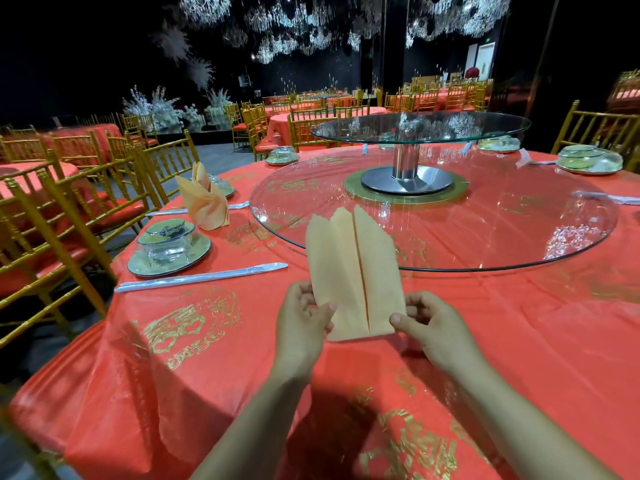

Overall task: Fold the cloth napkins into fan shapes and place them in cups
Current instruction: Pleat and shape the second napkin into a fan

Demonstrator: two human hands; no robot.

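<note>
Left grip (301,320) and right grip (433,327) each pinch a bottom corner of the peach napkin (353,271), thumbs on top and fingers curled behind. It spreads away between them over the tabletop (242,358); lifted or flat, can't tell. Step looks mid-fold: long panels meet at a centre slit, no fan yet. Next likely needs gathering the base, then a cup (162,252), far left of left grip near a finished napkin (204,206). Fingers behind cloth hidden; cup wrapped, unclear.
</note>
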